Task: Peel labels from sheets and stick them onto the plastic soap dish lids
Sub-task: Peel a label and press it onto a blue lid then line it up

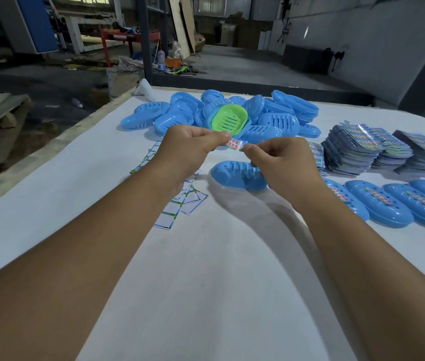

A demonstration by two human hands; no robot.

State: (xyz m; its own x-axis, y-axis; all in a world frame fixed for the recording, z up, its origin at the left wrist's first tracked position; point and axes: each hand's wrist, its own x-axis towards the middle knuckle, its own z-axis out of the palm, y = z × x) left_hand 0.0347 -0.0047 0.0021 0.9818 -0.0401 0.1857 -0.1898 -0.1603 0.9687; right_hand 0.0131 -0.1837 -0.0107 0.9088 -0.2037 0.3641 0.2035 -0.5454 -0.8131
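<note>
Mid-batch: one label in hand, one bare lid waiting under it.

Both hands hold a small label above the lone lid: the left hand pinches its left end between thumb and fingertips, the right hand pinches its right end, each grip curled tight on it; whether it is fully off its backing I cannot tell. The label is white with red print and a coloured edge. Right of the lone lid, a row of labelled lids lies finished. Behind it a heap of blue lids, with a green dish on top, looks unlabelled. Right and behind, stacks of sheets remain. Left of it lie spent backings on the tabletop. By my judgement much is left.
</note>
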